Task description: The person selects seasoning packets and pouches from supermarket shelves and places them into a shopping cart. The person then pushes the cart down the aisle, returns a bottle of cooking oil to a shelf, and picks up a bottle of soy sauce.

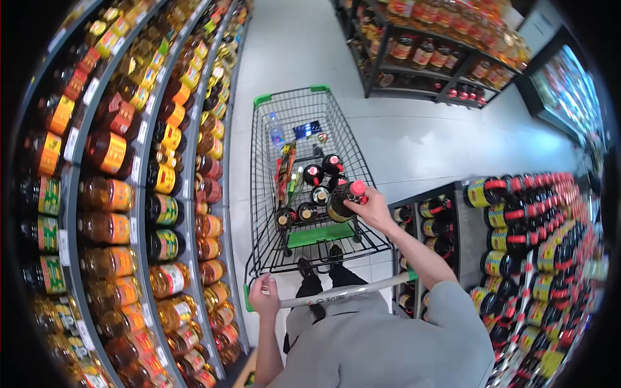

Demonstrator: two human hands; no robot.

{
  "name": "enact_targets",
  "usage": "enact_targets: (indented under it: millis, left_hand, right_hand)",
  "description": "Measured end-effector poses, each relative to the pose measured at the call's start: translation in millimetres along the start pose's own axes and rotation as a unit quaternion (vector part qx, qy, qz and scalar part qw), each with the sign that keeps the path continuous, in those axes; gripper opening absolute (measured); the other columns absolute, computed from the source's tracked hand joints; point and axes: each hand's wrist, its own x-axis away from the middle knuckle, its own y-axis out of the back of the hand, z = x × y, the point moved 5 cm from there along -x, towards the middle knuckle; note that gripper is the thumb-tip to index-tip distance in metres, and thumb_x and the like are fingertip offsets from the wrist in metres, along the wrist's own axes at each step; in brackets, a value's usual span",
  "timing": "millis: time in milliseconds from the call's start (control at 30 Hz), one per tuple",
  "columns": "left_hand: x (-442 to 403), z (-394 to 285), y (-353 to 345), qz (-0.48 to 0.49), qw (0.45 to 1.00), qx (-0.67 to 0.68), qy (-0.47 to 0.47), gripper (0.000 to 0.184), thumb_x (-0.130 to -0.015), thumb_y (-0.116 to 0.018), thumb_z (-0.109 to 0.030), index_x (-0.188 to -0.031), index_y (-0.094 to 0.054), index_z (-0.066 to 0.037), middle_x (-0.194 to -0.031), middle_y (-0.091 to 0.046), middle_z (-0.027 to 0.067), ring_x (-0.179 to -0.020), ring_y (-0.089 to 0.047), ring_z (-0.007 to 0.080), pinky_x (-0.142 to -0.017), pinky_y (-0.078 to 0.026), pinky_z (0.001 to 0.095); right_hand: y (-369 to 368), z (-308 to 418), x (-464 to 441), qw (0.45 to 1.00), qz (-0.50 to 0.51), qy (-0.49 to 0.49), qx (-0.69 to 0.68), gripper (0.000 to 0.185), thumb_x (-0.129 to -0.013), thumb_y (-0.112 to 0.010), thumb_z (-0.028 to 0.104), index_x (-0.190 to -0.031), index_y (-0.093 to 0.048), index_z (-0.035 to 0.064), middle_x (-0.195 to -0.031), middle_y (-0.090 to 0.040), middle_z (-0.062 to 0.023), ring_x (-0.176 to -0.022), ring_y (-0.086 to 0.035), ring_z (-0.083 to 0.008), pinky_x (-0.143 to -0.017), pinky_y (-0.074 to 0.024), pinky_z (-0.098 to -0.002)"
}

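A dark bottle (341, 205) with a red cap is gripped near its neck by my right hand (372, 208), above the right side of the shopping cart (264, 161). The bottle is tilted. My left hand (264, 295) is closed at the left end of the cart's handle (336, 295); its fingertips are partly hidden. In the cart basket stand several dark bottles, among them a red-capped bottle (314, 174). Beside them lie a long red-and-green packet (284, 169), a clear water bottle (277, 131) and a dark blue package (306, 130).
Shelves of cooking-oil bottles (110, 226) line the left side. A low rack (458, 226) and rows of dark red-capped bottles (517, 249) are at right. Another bottle shelf (427, 64) stands ahead right, with a lit cooler (572, 90) beyond. Pale floor (284, 39) runs ahead.
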Motion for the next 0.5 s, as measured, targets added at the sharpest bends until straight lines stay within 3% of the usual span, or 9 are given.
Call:
enact_targets:
  millis: [33, 67, 100, 167, 233, 300, 400, 500]
  left_hand:
    - [-2.1, 1.7, -3.4, -0.003, 0.996, 0.09, -0.001, 0.02, -0.093, -0.058, -0.016, -0.105, -0.066, -0.002, -0.078, -0.069, 0.0055, -0.072, -0.065, 0.0143, -0.065, -0.05, 0.028]
    - [-6.3, -5.6, -17.9, 0.046, 0.976, 0.196, 0.079, 0.024, -0.098, -0.052, -0.017, -0.109, -0.064, 0.001, -0.089, -0.068, 0.0085, -0.084, -0.064, 0.0148, -0.072, -0.05, 0.028]
    - [-13.3, -35.2, -30.1, 0.101, 0.961, 0.239, 0.096, 0.029, -0.1, -0.049, -0.02, -0.117, -0.06, 0.0, -0.099, -0.067, 0.0099, -0.091, -0.064, 0.016, -0.077, -0.051, 0.0287]
    - [-22.1, -64.2, -71.6, 0.267, 0.881, 0.369, 0.13, 0.05, -0.101, -0.045, -0.033, -0.141, -0.037, -0.004, -0.132, -0.051, 0.015, -0.114, -0.056, 0.0237, -0.095, -0.047, 0.0362]
    - [-20.4, -117.6, -94.8, 0.41, 0.729, 0.529, 0.145, 0.07, -0.097, -0.048, -0.051, -0.15, -0.023, -0.012, -0.149, -0.033, 0.0162, -0.132, -0.042, 0.0312, -0.106, -0.04, 0.0492]
    - [-15.1, -162.5, -104.8, 0.521, 0.563, 0.621, 0.162, 0.083, -0.09, -0.05, -0.062, -0.149, -0.026, -0.01, -0.147, -0.039, 0.0177, -0.128, -0.047, 0.033, -0.102, -0.044, 0.0489]
    - [5.4, -181.1, -96.3, 0.618, 0.546, 0.553, 0.122, 0.091, -0.084, -0.052, -0.07, -0.146, -0.032, -0.006, -0.141, -0.047, 0.0192, -0.121, -0.054, 0.0335, -0.096, -0.05, 0.0476]
    - [27.4, -188.2, -78.9, 0.617, 0.579, 0.517, 0.132, 0.089, -0.085, -0.051, -0.068, -0.143, -0.036, -0.003, -0.132, -0.055, 0.0193, -0.114, -0.059, 0.0331, -0.088, -0.054, 0.0458]
  right_hand:
    - [23.9, 27.4, 13.1, 0.999, -0.011, -0.03, -0.016, 0.044, -0.076, -0.078, 0.037, -0.096, -0.068, -0.0006, -0.084, -0.066, -0.013, -0.078, -0.064, -0.0255, -0.071, -0.0507, -0.0372]
    - [47.6, 53.7, 27.2, 0.997, -0.024, -0.059, -0.034, 0.044, -0.078, -0.077, 0.037, -0.095, -0.068, -0.0015, -0.077, -0.065, -0.01, -0.072, -0.063, -0.0218, -0.067, -0.0504, -0.0352]
    - [68.6, 76.2, 41.0, 0.994, -0.036, -0.086, -0.05, 0.043, -0.08, -0.076, 0.037, -0.094, -0.068, -0.0024, -0.071, -0.064, -0.0071, -0.066, -0.062, -0.018, -0.063, -0.05, -0.0331]
    - [101.3, 112.9, 65.1, 0.983, -0.061, -0.095, -0.147, 0.042, -0.085, -0.074, 0.037, -0.092, -0.067, -0.0038, -0.064, -0.061, -0.0008, -0.061, -0.057, -0.0089, -0.056, -0.0466, -0.0274]
    - [128.8, 145.4, 84.8, 0.973, -0.085, -0.065, -0.202, 0.039, -0.089, -0.07, 0.036, -0.094, -0.068, -0.0032, -0.077, -0.068, -0.0045, -0.068, -0.062, -0.0083, -0.061, -0.0491, -0.0253]
    - [146.7, 157.3, 103.4, 0.966, -0.078, -0.118, -0.219, 0.042, -0.091, -0.067, 0.039, -0.094, -0.068, -0.0028, -0.08, -0.07, -0.0054, -0.071, -0.064, -0.0093, -0.064, -0.0506, -0.026]
    - [155.6, 150.9, 130.5, 0.958, -0.086, -0.136, -0.239, 0.05, -0.09, -0.065, 0.047, -0.094, -0.068, -0.0028, -0.081, -0.07, -0.0071, -0.071, -0.064, -0.0108, -0.065, -0.051, -0.0261]
    - [155.2, 134.9, 151.9, 0.951, -0.086, -0.159, -0.251, 0.05, -0.09, -0.065, 0.048, -0.092, -0.068, -0.0013, -0.079, -0.069, -0.0057, -0.067, -0.063, -0.0104, -0.062, -0.0497, -0.0246]
